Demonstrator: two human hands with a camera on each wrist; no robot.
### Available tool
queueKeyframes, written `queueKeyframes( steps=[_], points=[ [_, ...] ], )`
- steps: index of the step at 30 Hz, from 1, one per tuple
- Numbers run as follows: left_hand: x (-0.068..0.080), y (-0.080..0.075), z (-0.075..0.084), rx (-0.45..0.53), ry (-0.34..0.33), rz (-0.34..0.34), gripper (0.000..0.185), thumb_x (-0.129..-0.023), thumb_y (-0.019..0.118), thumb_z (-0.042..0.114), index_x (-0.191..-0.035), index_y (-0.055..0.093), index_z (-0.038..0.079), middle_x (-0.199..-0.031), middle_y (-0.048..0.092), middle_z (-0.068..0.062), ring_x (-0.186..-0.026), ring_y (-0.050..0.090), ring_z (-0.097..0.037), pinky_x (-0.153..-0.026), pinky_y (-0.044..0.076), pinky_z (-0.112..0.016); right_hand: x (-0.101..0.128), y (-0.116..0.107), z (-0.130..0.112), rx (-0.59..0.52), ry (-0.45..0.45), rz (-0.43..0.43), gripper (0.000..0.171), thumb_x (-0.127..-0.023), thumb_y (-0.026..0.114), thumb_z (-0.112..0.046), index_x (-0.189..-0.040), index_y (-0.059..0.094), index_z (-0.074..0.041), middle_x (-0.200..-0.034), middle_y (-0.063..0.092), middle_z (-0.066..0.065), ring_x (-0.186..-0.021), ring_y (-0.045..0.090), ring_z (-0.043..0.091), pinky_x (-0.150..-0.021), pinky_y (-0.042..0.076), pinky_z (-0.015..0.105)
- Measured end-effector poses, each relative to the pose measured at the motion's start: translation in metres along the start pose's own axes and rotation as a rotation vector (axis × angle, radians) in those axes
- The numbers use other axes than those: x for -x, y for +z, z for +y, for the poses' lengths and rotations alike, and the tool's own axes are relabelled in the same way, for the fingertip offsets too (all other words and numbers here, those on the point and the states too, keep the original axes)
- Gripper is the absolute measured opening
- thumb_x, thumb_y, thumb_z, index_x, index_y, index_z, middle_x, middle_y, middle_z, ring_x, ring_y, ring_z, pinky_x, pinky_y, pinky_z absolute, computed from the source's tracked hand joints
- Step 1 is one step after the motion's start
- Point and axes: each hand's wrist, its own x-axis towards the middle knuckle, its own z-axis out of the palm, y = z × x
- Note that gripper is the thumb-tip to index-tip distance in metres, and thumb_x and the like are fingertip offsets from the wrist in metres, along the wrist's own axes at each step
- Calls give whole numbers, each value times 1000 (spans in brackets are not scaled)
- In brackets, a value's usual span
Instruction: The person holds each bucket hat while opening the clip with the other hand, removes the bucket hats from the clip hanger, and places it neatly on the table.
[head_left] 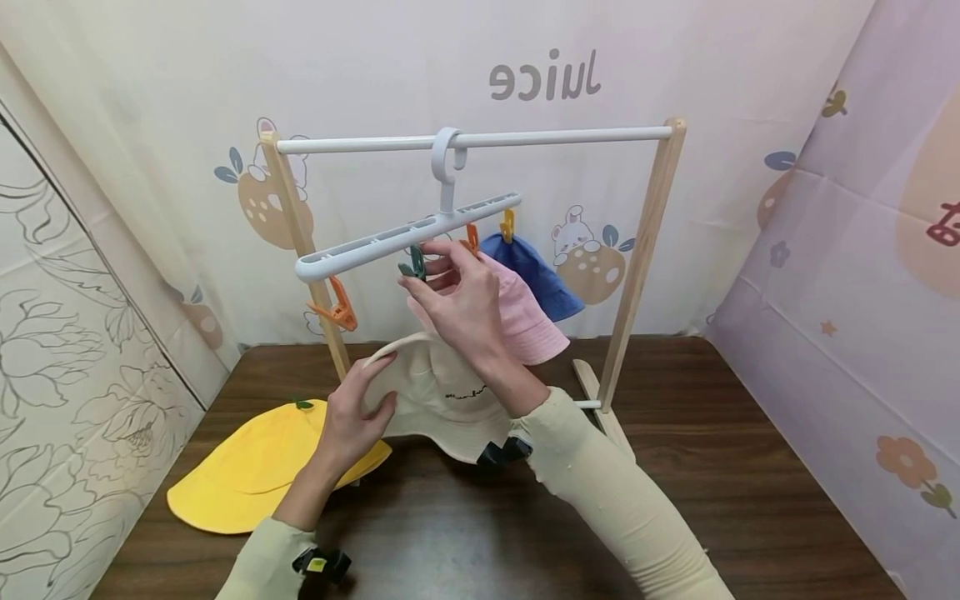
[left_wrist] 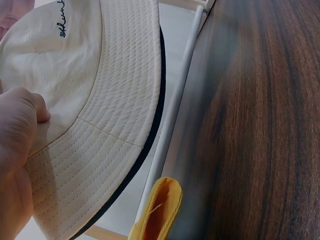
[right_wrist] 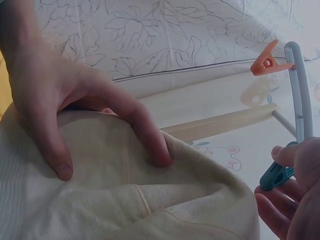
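Observation:
My left hand (head_left: 352, 425) grips a cream bucket hat (head_left: 442, 417) at its left side, below the hanger. In the left wrist view the hat shows dark script lettering and a dark underside at the brim edge. With thumb and fingers, my right hand (head_left: 472, 308) pinches a dark green clip (head_left: 416, 263) hanging from the light grey hanger (head_left: 375, 246). The right wrist view shows that green clip (right_wrist: 276, 175) between the fingertips, apart from the hat's crown. Behind the right hand hang a pink bucket hat (head_left: 532, 325) and a blue hat (head_left: 536, 279).
A wooden rack with a white rod (head_left: 555, 137) carries the hanger. An orange clip (head_left: 341, 308) dangles at the hanger's near left end; a yellow clip (head_left: 508, 225) holds the blue hat. A yellow hat (head_left: 247, 467) lies on the dark wooden table (head_left: 720, 483), left.

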Motion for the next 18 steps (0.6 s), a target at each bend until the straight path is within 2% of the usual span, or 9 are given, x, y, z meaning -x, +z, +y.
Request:
queueKeyframes(
  steps=[4, 18],
  points=[
    [1, -1, 0, -3, -1, -2, 76, -78, 83, -24, -148, 67, 1, -134, 75, -20, -114, 76, -36, -105, 55, -12, 1, 1, -1, -3, 4, 5, 42, -91, 93, -7, -128, 76, 4, -105, 84, 23, -86, 84, 36, -85, 71, 42],
    [3, -3, 1, -11, -12, -15, 75, -78, 83, -25, -147, 66, 0, -132, 75, -21, -114, 76, -37, -110, 47, -5, 3, 4, -1, 1, 4, 24, 45, -92, 94, -9, -131, 77, 2, -107, 84, 23, -88, 84, 34, -86, 71, 41]
  ],
)
